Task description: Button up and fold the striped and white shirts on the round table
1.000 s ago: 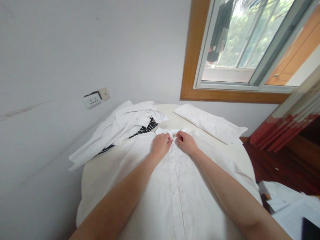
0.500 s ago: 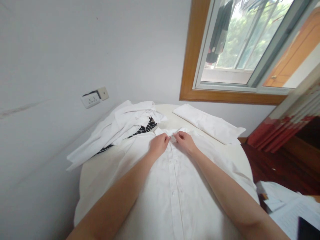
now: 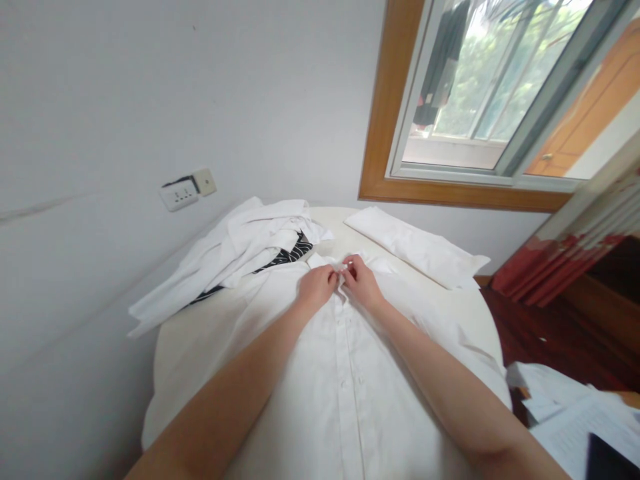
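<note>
A white button-up shirt [image 3: 320,393] lies spread on a round cream table [image 3: 200,340], its front placket running toward me and its collar at the far end. My left hand [image 3: 319,285] pinches the cloth of the placket just below the collar. Close beside it, my right hand [image 3: 361,280] grips the opposite edge with thumb and bent fingers. The fingertips of both hands nearly touch. Whatever button sits between them is too small and covered to make out. Lower down the placket, several small buttons show.
A heap of white clothes [image 3: 235,243] with a black patterned cloth [image 3: 293,253] lies at the table's far left, against the wall. Folded white cloth [image 3: 415,243] rests at the far right. Papers [image 3: 585,420] and a dark object [image 3: 613,460] are at lower right, near a red-and-white curtain [image 3: 545,267].
My right hand's fingers have shifted and lifted slightly, and the placket near the collar is now bunched up. My left hand stays nearly in place. The view has moved slightly.
</note>
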`<state>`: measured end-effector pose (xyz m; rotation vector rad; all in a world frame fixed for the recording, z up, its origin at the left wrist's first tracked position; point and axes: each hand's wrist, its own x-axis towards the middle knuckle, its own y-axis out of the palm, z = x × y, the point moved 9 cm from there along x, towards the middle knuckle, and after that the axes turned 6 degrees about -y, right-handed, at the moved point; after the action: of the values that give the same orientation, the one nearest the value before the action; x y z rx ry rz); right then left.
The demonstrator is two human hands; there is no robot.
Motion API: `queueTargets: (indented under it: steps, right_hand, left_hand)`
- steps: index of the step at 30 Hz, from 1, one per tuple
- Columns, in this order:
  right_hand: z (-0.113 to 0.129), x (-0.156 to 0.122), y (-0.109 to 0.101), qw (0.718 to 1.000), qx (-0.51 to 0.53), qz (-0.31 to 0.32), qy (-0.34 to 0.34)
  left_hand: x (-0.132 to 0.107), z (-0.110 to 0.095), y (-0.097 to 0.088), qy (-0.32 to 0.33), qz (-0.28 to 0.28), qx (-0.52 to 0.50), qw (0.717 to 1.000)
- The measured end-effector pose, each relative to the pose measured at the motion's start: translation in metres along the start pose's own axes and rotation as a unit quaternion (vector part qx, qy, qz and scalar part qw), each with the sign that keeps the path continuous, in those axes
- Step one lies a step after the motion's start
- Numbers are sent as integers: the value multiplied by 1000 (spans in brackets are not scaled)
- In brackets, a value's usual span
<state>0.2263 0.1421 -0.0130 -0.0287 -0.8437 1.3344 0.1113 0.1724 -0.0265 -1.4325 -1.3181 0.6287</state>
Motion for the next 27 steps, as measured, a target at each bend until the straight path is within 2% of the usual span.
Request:
queueTargets:
  steps: [3, 11, 14, 20, 27]
  right_hand:
    - [-13, -3, 13, 999, -30, 30, 8]
    - [-29, -2, 19, 999, -9, 45, 17]
    - [-26, -2, 18, 999, -9, 39, 23]
    - [-5, -5, 9, 998, -50, 23, -13]
    - [-13, -3, 11, 999, -31, 33, 2]
  left_hand:
    - [1, 2, -3, -10, -1, -14, 1000]
    - [5, 1, -1, 11, -4, -68, 998]
    - [5, 0, 0, 14, -5, -69, 998]
    - [8, 1, 0, 1, -2, -67, 998]
    - [8, 6, 1, -17, 3, -78, 997]
